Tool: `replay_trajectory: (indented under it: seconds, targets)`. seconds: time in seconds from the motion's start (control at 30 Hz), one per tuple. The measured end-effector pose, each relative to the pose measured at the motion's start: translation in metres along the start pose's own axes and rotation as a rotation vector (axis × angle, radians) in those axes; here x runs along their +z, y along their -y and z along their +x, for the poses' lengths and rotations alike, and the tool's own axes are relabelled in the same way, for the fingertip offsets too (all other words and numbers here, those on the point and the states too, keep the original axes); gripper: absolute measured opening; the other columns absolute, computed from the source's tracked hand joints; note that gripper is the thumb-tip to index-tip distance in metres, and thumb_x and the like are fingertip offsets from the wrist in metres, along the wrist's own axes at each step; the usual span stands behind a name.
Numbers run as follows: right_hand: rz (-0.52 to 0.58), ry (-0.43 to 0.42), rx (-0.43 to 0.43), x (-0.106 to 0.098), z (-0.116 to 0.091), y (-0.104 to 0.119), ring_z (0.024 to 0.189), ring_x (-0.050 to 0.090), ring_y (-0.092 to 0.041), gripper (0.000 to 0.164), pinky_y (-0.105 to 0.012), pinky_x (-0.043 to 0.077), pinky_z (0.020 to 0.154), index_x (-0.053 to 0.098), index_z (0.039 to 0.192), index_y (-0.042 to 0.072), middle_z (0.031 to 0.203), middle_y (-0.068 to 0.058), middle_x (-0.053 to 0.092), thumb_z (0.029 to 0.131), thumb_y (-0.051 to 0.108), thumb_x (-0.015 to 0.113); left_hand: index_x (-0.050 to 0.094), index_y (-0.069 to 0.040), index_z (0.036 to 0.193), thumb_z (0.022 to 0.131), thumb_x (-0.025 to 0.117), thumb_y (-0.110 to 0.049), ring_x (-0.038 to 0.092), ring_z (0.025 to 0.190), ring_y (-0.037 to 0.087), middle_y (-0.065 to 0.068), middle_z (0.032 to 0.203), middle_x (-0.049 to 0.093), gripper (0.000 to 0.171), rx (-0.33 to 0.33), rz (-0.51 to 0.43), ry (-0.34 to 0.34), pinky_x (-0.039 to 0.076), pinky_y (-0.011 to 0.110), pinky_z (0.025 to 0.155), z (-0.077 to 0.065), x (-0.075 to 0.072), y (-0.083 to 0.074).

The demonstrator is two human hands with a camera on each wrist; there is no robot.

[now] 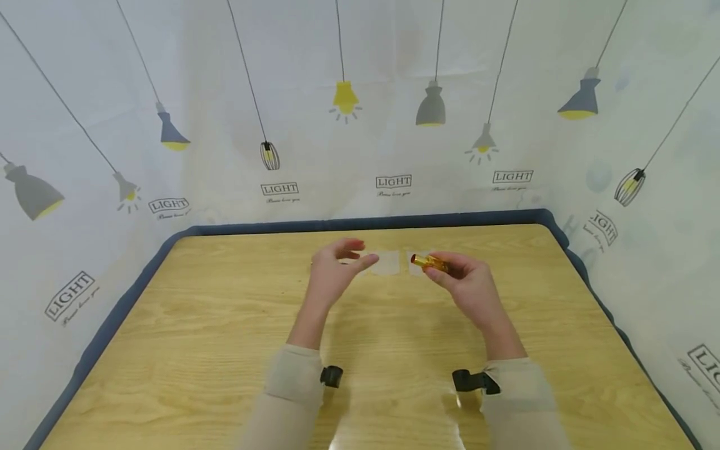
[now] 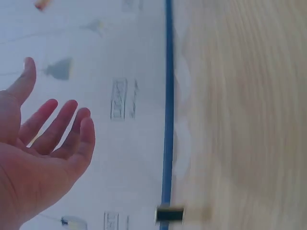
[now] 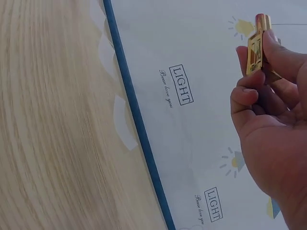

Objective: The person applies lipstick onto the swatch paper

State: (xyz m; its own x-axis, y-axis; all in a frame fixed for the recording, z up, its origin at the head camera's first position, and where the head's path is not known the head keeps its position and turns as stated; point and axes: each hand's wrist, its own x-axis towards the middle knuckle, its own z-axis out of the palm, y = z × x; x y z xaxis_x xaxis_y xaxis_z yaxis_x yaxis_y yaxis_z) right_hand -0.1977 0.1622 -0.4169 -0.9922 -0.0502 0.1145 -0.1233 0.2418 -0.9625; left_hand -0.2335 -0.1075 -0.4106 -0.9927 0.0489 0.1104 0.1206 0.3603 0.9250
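Note:
My right hand pinches a gold lipstick between thumb and fingers, above the far part of the table. Its red tip points left in the head view. The right wrist view shows the lipstick's gold case with the reddish end up. My left hand is raised to the left of it, fingers loosely bent and thumb apart, holding nothing. In the left wrist view its palm faces up. A small dark block with gold edges stands near the table's far edge, mostly hidden behind the left hand in the head view.
Pale whitish patches lie on the wooden table near its far edge, between and behind the hands. A blue border runs along the table's edge, with a lamp-printed wall covering rising beyond it. Each sleeve carries a black wrist camera.

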Motion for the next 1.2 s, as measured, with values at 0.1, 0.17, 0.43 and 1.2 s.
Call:
replay_trajectory:
  seconds: [0.1,0.17,0.43,1.2]
  targets:
    - [0.009,-0.017,0.005,0.006,-0.001,0.0,0.093,0.068,0.002,0.037,-0.013,0.058,0.081,0.071,0.136,0.001,0.132,-0.026,0.07,0.101,0.015,0.074,0.075,-0.019,0.129,0.091,0.086,-0.04,0.07,0.12,0.023,0.004,0.13,0.075,0.045,-0.048,-0.193,0.047,0.06,0.044,0.101,-0.014,0.021,-0.006]
    - [0.021,-0.029,0.007,0.01,0.0,-0.001,0.095,0.068,0.003,0.037,-0.012,0.058,0.083,0.071,0.136,0.0,0.134,-0.027,0.07,0.101,0.014,0.073,0.075,-0.016,0.128,0.093,0.085,-0.036,0.07,0.118,0.024,0.007,0.131,0.074,0.042,-0.069,-0.298,0.065,0.06,0.04,0.1,-0.02,0.035,-0.007]
    - [0.019,-0.024,-0.02,0.025,-0.003,-0.003,0.096,0.068,-0.002,0.033,-0.014,0.059,0.083,0.074,0.132,0.004,0.131,-0.022,0.072,0.1,0.012,0.074,0.073,-0.003,0.128,0.095,0.083,-0.016,0.066,0.104,0.021,0.01,0.123,0.071,0.037,-0.094,-0.564,0.028,0.058,0.023,0.079,-0.034,0.078,-0.011]
    - [0.012,-0.009,-0.06,0.044,-0.005,-0.001,0.096,0.067,-0.001,0.03,-0.015,0.057,0.081,0.075,0.128,0.003,0.124,-0.021,0.073,0.1,0.014,0.075,0.074,-0.009,0.09,0.095,0.081,-0.007,0.062,0.082,0.009,-0.002,0.09,0.07,0.009,-0.212,-0.909,-0.197,0.054,0.02,0.071,-0.034,0.091,-0.016]
